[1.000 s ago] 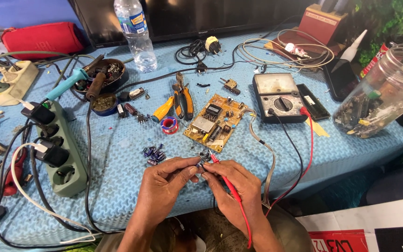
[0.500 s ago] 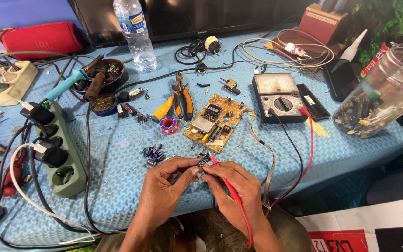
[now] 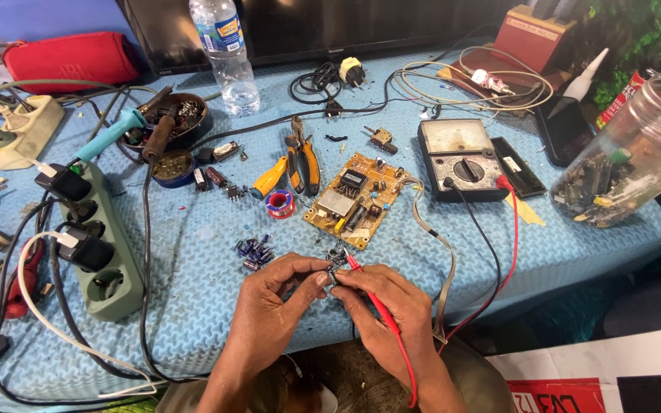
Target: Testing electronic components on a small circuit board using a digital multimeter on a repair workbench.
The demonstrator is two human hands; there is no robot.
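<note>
My left hand (image 3: 277, 302) pinches a small dark electronic component (image 3: 336, 264) between thumb and fingertips near the table's front edge. My right hand (image 3: 388, 302) grips a red test probe (image 3: 372, 302) and presses its tip against that component; a black probe seems to lie under the same fingers. The red and black leads run up to an analog multimeter (image 3: 460, 159). A yellow circuit board (image 3: 357, 199) lies just beyond my hands. A small heap of blue capacitors (image 3: 254, 251) sits left of the component.
Orange-handled pliers (image 3: 300, 164) and a solder spool (image 3: 278, 203) lie by the board. A green power strip (image 3: 93, 245) with plugs, a soldering iron (image 3: 112, 134), a water bottle (image 3: 223, 53) and a clear jar of parts (image 3: 629, 160) stand around on the blue mat (image 3: 193, 306).
My hands have stayed together at the front edge; the fingers shifted slightly on the small component and the probe tip stays pressed to it.
</note>
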